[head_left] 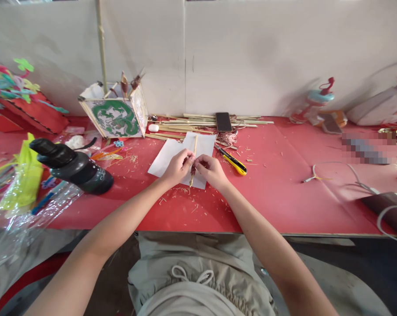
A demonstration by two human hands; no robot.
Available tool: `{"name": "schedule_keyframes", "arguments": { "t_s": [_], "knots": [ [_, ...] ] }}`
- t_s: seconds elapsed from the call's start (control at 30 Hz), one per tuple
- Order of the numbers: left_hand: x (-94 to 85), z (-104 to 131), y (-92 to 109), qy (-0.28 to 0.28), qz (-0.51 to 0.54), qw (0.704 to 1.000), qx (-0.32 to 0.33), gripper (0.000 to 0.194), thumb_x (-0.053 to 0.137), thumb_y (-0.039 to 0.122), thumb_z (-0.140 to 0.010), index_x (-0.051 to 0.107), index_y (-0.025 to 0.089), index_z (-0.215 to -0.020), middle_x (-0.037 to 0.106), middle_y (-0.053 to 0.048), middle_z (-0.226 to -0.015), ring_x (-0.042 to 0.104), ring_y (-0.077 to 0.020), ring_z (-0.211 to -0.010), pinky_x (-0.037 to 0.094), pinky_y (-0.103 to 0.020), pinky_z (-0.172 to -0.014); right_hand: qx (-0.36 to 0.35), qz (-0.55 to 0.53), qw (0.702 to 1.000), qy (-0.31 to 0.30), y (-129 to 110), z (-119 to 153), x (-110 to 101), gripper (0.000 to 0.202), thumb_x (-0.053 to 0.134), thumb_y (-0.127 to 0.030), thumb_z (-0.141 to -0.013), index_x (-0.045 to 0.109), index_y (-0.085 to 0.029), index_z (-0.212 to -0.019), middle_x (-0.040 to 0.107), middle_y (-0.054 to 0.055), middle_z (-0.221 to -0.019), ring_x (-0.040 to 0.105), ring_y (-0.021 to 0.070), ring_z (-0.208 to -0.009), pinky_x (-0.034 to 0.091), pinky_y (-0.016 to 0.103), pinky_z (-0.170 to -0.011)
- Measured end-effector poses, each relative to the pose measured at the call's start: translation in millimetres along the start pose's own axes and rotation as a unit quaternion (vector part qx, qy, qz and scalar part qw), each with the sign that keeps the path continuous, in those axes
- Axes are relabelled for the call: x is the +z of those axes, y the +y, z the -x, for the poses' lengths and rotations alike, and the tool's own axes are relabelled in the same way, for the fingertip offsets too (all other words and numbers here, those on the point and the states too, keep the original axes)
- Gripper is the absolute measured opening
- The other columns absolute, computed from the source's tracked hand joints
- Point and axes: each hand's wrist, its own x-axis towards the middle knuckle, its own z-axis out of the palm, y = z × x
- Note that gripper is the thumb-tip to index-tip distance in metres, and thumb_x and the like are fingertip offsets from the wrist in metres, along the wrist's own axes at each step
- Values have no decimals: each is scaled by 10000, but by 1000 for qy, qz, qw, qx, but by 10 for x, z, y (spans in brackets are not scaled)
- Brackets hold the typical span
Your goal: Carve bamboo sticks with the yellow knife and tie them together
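The counter (284, 197) is a glossy red, strewn with pale shavings (200, 210) near its front edge, and it stands against a whitish wall (251, 57) of panels with a vertical seam and a few scuffs. In the middle lies white paper (163, 156), and above it the person holds a thin stick (195, 144) that points away from the body. The left hand (179, 166) pinches the stick between thumb and fingers; the right hand (211, 169) pinches it just beside, at a dark reddish patch.

Right of the paper lies a yellow and black knife (233, 162). Behind, more sticks (175, 128) lie along the wall, with a dark-screened phone (223, 122) resting on some of them. To the left stand a box (114, 117) with a green dragon picture on its front and a tilted black bottle (76, 169), near clear plastic (58, 204) and a red carton (37, 112) topped with coloured pipe cleaners (12, 83). Far right are a cup (316, 100), a white bag (379, 105) and a cable (356, 173).

The bottle bears pale, script-like lettering, too small to read. A patch at the right is pixelated, so whatever is printed there cannot be told.
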Motion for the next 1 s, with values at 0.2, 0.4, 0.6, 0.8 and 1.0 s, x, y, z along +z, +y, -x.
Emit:
{"name": "schedule_keyframes", "arguments": {
  "t_s": [0.2, 0.4, 0.6, 0.8, 1.0],
  "knots": [
    [7, 0, 7, 1, -3, 1000, 2, 283, 461, 448, -1038, 558, 201, -940, 612, -18, -840, 580, -125, -726, 457, -258, -676, 2, -11, 1000, 0, -6, -8, -11, 111, 574, -274, -855, 576, -204, -769, 669, -1, -664, 607, 144, -621, 455, 268, -618],
    [8, 5, 0, 2, 7, 1000, -7, 275, 476, 438, -1032, 565, 198, -931, 604, -16, -833, 572, -124, -714, 449, -258, -661, 8, -41, 999, 3, -28, -10, -31, 137, 595, -311, -857, 561, -205, -778, 635, -14, -644, 548, 127, -570, 419, 266, -584],
    [1, 7, 16, -4, 12, 1000, -6, 269, 474, 430, -1032, 573, 198, -939, 574, -4, -806, 538, -119, -685, 436, -264, -659, 25, -47, 998, 20, 34, -31, -36, 166, 613, -349, -851, 564, -201, -796, 618, -14, -636, 517, 118, -554, 399, 259, -560],
    [0, 13, 56, -27, 17, 999, 15, 265, 484, 422, -1028, 583, 196, -929, 590, -14, -818, 533, -125, -699, 428, -271, -666, 33, -80, 996, 36, 88, -54, -38, 238, 647, -428, -833, 573, -205, -792, 614, -12, -632, 519, 119, -544, 401, 263, -545],
    [8, -4, 59, -42, 1, 998, 38, 272, 504, 430, -1020, 614, 197, -931, 616, -27, -854, 563, -138, -746, 444, -280, -694, 46, -105, 993, 38, 97, -65, -40, 292, 691, -482, -801, 575, -214, -792, 610, -12, -631, 522, 125, -544, 430, 269, -537]
  ]
}}
